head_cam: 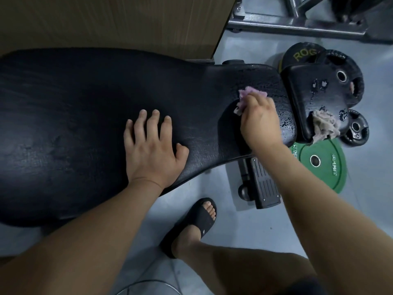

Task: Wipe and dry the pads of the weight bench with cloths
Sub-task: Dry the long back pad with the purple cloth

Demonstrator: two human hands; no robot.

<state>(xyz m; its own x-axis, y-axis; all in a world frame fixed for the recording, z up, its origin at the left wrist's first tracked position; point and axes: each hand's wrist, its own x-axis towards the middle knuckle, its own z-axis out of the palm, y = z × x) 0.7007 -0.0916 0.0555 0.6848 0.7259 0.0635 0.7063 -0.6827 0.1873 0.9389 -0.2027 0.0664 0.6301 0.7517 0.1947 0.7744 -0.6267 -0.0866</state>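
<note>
Wood-grain panel behind, grey floor below. Long black vinyl pad, creased: left grip flat on it, fingers spread apart. Right grip clamped on fuzzy purple cloth at the pad's narrow end. Peeling seat pad carries beige cloth. Black plate reads "ROG", green plate "HAMMER".

Black pad, purple cloth, green plate
</note>
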